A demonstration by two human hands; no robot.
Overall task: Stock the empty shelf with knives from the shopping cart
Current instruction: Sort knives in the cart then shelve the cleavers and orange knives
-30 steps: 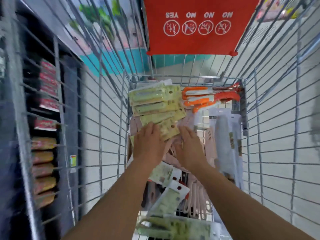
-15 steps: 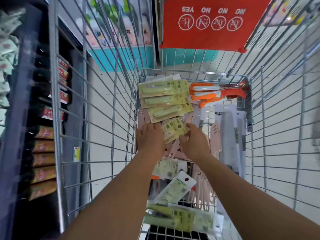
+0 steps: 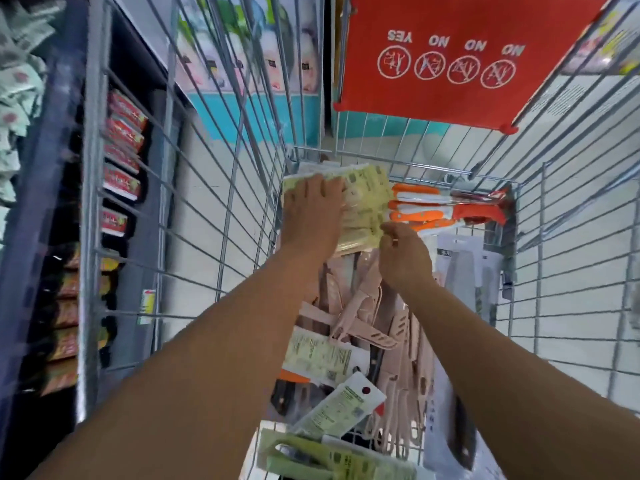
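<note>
Both my arms reach down into a wire shopping cart (image 3: 398, 161) full of packaged knives. My left hand (image 3: 313, 211) lies flat on a stack of yellow-green knife packs (image 3: 367, 199) at the cart's far left, fingers spread over its top. My right hand (image 3: 403, 252) pinches the near right corner of that same stack. Orange-handled knives (image 3: 440, 209) lie at the far right. Pink sheathed knives (image 3: 360, 303) fill the middle, a grey cleaver pack (image 3: 460, 271) sits to the right, and more green packs (image 3: 332, 459) lie at the near end.
A red child-seat flap (image 3: 450, 64) with YES/NO icons hangs over the cart's far end. Dark store shelving (image 3: 121, 168) with red and orange packets runs along the left, beyond the cart's wire side. Light tiled floor shows through the bars.
Both hands have moved farther into the cart. The left hand now rests on the green stack, and the right hand has taken its corner; the packs look gathered together.
</note>
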